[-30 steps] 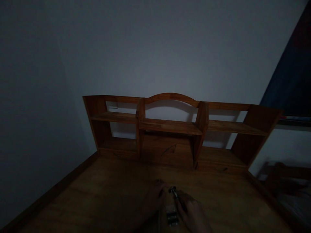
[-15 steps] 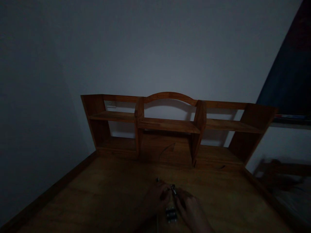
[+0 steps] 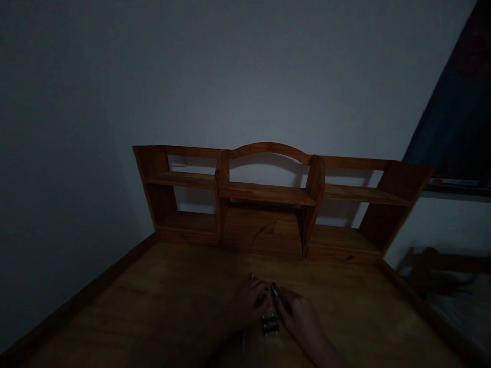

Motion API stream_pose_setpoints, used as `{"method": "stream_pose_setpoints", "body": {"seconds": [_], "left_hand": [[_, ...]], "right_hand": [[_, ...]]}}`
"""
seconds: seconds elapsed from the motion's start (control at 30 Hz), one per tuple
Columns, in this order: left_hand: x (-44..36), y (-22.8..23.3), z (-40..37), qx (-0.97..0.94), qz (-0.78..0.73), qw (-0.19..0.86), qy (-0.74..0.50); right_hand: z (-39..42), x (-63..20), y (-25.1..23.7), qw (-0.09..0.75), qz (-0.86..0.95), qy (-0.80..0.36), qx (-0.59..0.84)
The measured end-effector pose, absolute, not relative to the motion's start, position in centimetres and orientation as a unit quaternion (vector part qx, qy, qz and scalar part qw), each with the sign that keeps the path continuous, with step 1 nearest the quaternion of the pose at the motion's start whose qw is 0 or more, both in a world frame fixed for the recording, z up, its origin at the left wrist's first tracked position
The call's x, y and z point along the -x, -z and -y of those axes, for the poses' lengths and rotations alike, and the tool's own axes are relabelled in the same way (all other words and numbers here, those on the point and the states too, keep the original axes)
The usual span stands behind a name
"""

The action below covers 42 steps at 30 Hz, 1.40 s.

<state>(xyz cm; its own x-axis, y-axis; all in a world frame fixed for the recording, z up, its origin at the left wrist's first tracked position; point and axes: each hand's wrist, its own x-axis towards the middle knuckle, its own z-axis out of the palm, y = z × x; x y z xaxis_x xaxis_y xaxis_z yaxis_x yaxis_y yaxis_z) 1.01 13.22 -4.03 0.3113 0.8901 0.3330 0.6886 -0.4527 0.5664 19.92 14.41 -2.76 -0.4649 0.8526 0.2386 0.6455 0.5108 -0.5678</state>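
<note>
Near the front of the wooden desk [image 3: 184, 286], my left hand [image 3: 251, 301] and my right hand [image 3: 299, 309] work close together in dim light. A small dark piece with a silvery side [image 3: 273, 290] is pinched in the fingers of my right hand. My left hand is closed, its fingertips meeting that piece; what they grip is too dark to make out. Just below, between the hands, small black pieces with shiny ends [image 3: 270, 325] lie side by side on the desktop. Beyond my left fingers sits another small dark piece [image 3: 251, 276].
A wooden shelf unit [image 3: 266, 193] with an arched top rail stands along the back of the desk, against a pale wall [image 3: 245, 76]. A raised edge [image 3: 88, 286] borders the desk's left side. At the far right hangs a dark board [image 3: 456, 112].
The view has shifted slightly, so the hands and pieces appear a little higher. Both hands stay together around the small piece, with only slight finger movement.
</note>
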Motion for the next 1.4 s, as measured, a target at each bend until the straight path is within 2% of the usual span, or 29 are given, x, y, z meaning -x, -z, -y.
{"method": "stream_pose_setpoints", "body": {"seconds": [0.43, 0.83, 1.4], "left_hand": [[-0.4, 4.7, -13.5, -0.807, -0.487, 0.147, -0.3], [-0.4, 2.9, -12.3, -0.887, -0.407, 0.142, -0.165], [-1.0, 2.6, -11.8, -0.851, -0.449, 0.172, -0.211]], "right_hand": [[-14.6, -19.8, 2.8, 0.24, 0.827, -0.195, 0.47], [-14.4, -19.8, 2.7, 0.224, 0.828, -0.18, 0.481], [-14.7, -20.0, 3.1, 0.223, 0.822, -0.176, 0.494]]}}
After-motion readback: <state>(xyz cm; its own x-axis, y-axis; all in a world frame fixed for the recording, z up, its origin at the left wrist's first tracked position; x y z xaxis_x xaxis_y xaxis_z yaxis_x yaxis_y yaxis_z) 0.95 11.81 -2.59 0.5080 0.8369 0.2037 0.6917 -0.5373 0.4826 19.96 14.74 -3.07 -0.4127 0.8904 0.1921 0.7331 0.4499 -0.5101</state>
